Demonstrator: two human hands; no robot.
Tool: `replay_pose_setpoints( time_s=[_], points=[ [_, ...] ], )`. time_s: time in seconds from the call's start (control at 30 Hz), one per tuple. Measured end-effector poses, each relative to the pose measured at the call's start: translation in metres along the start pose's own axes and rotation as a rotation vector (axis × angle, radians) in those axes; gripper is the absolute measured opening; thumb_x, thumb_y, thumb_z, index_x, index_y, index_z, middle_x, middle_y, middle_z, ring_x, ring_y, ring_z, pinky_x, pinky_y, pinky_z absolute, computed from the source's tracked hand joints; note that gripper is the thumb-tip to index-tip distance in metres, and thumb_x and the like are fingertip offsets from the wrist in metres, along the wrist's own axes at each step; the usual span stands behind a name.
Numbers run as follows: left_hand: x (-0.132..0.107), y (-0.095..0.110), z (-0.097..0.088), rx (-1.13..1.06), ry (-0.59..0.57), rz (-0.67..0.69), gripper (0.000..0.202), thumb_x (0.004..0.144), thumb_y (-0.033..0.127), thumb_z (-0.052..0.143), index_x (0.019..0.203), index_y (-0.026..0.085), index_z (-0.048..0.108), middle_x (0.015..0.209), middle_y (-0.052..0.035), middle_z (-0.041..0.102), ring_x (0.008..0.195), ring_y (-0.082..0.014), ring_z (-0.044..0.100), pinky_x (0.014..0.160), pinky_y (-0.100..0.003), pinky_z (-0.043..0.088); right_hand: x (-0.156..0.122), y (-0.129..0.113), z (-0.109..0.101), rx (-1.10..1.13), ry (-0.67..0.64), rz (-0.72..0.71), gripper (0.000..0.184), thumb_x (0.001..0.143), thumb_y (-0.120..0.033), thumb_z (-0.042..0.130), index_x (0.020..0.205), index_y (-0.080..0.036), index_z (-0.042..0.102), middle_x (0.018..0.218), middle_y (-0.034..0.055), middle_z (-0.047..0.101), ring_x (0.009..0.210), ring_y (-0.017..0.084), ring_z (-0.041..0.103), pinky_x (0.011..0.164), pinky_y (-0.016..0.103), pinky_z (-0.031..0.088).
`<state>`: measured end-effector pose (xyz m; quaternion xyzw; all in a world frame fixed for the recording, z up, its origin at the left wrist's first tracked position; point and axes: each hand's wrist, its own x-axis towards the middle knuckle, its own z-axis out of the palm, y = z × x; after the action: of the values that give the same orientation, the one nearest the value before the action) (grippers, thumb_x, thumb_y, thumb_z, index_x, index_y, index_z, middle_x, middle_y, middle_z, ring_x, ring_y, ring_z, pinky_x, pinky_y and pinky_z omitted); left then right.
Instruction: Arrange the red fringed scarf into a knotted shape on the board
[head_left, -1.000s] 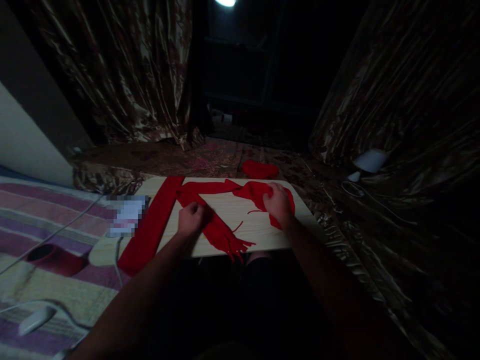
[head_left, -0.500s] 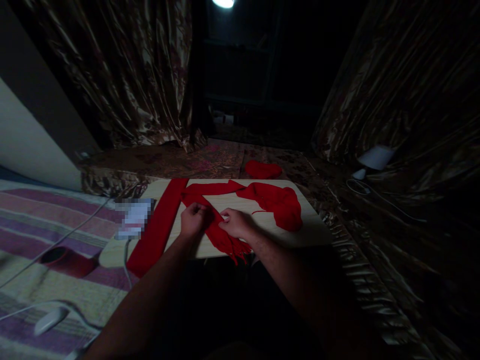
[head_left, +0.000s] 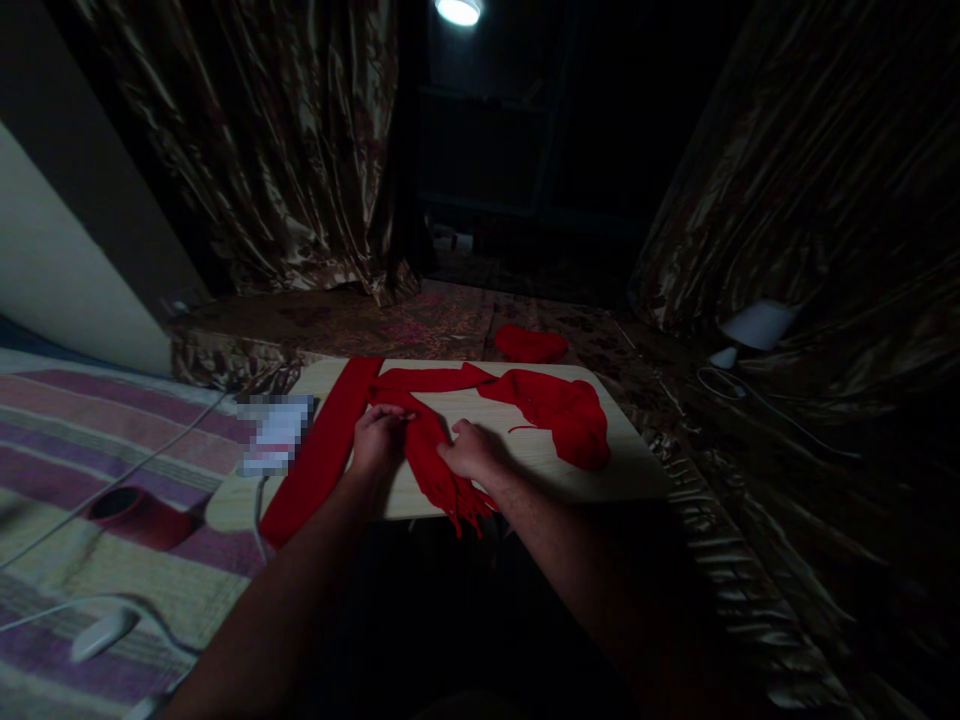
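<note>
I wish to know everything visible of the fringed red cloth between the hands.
The fringed red cloth looks soft and plain, like a scarf end. It lies slanted across the wooden tabletop, slightly rumpled, its thin tassels reaching the near edge. The left hand and right hand appear to touch its opposite sides; dimness hides the weave.

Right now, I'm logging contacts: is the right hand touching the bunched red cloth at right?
Apart: the head view shows bare tabletop between the right hand and the bunched red cloth.
</note>
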<state>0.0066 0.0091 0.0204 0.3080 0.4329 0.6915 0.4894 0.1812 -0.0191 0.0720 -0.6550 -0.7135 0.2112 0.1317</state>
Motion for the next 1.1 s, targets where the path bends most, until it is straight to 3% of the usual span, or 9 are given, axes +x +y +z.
replay_pose_setpoints(
  time_s=[0.17, 0.27, 0.43, 0.63, 0.77, 0.87, 1.0, 1.1],
  points=[
    [-0.002, 0.004, 0.002, -0.060, -0.007, -0.037, 0.020, 0.052, 0.015, 0.064, 0.072, 0.016, 0.062, 0.068, -0.0037, 0.070, 0.075, -0.0223, 0.071, 0.077, -0.035, 0.052, 0.012, 0.000, 0.013, 0.261, -0.029, -0.016, 0.035, 0.080, -0.030, 0.069, 0.114, -0.020, 0.066, 0.114, 0.0082, 0.073, 0.100, 0.021, 0.070, 0.081, 0.026, 0.052],
    [-0.002, 0.005, 0.002, -0.062, -0.001, -0.037, 0.020, 0.052, 0.014, 0.064, 0.072, 0.017, 0.061, 0.067, -0.0033, 0.069, 0.075, -0.0225, 0.071, 0.077, -0.036, 0.053, 0.021, -0.001, 0.017, 0.441, -0.089, 0.021, 0.045, 0.078, -0.024, 0.072, 0.122, -0.021, 0.062, 0.116, 0.0076, 0.073, 0.095, 0.019, 0.071, 0.076, 0.024, 0.053],
    [-0.001, 0.003, 0.001, -0.054, 0.010, -0.026, 0.020, 0.053, 0.015, 0.065, 0.072, 0.017, 0.061, 0.066, -0.0025, 0.068, 0.075, -0.0227, 0.072, 0.078, -0.036, 0.053, 0.027, -0.002, 0.015, 0.622, -0.229, 0.092, 0.057, 0.075, -0.022, 0.076, 0.129, -0.022, 0.058, 0.097, 0.0045, 0.076, 0.076, 0.019, 0.071, 0.064, 0.026, 0.055],
    [0.001, 0.001, 0.000, -0.019, 0.008, -0.002, 0.019, 0.054, 0.017, 0.065, 0.072, 0.018, 0.061, 0.069, -0.0048, 0.071, 0.072, -0.0221, 0.070, 0.076, -0.037, 0.053, 0.023, 0.003, 0.011, 0.732, -0.344, 0.114, 0.033, 0.076, -0.023, 0.076, 0.108, -0.018, 0.068, 0.083, 0.0022, 0.075, 0.072, 0.017, 0.071, 0.062, 0.024, 0.053],
    [0.000, -0.002, 0.000, 0.045, 0.005, 0.021, 0.019, 0.055, 0.019, 0.065, 0.073, 0.018, 0.060, 0.072, -0.0059, 0.072, 0.073, -0.0221, 0.070, 0.074, -0.035, 0.052, 0.015, 0.011, 0.011, 0.858, -0.457, 0.133, 0.029, 0.072, -0.017, 0.074, 0.100, -0.017, 0.067, 0.079, 0.0007, 0.074, 0.062, 0.015, 0.068, 0.060, 0.024, 0.053],
    [-0.004, -0.005, 0.001, 0.262, 0.050, 0.076, 0.016, 0.061, 0.024, 0.064, 0.076, 0.019, 0.062, 0.078, -0.0081, 0.073, 0.075, -0.0236, 0.069, 0.071, -0.035, 0.051, 0.011, 0.016, 0.011, 0.896, -0.469, 0.148, 0.031, 0.068, -0.009, 0.072, 0.097, -0.016, 0.065, 0.073, -0.0007, 0.071, 0.059, 0.015, 0.067, 0.062, 0.025, 0.055],
    [-0.013, -0.005, 0.005, 0.959, 0.228, 0.344, 0.017, 0.077, 0.029, 0.056, 0.084, 0.020, 0.069, 0.097, -0.0130, 0.075, 0.096, -0.0304, 0.067, 0.085, -0.044, 0.049, 0.010, 0.023, 0.005, 0.840, -0.452, 0.177, 0.030, 0.068, -0.008, 0.067, 0.096, -0.017, 0.066, 0.070, -0.0019, 0.070, 0.060, 0.016, 0.067, 0.062, 0.026, 0.054],
    [-0.017, -0.001, 0.010, 1.341, 0.143, 0.537, 0.026, 0.085, 0.029, 0.051, 0.097, 0.021, 0.073, 0.125, -0.0109, 0.070, 0.123, -0.0318, 0.057, 0.105, -0.050, 0.038, 0.013, 0.030, -0.001, 0.733, -0.436, 0.187, 0.028, 0.067, -0.015, 0.073, 0.095, -0.018, 0.068, 0.069, -0.0019, 0.071, 0.059, 0.016, 0.066, 0.059, 0.025, 0.052]
  ],
)
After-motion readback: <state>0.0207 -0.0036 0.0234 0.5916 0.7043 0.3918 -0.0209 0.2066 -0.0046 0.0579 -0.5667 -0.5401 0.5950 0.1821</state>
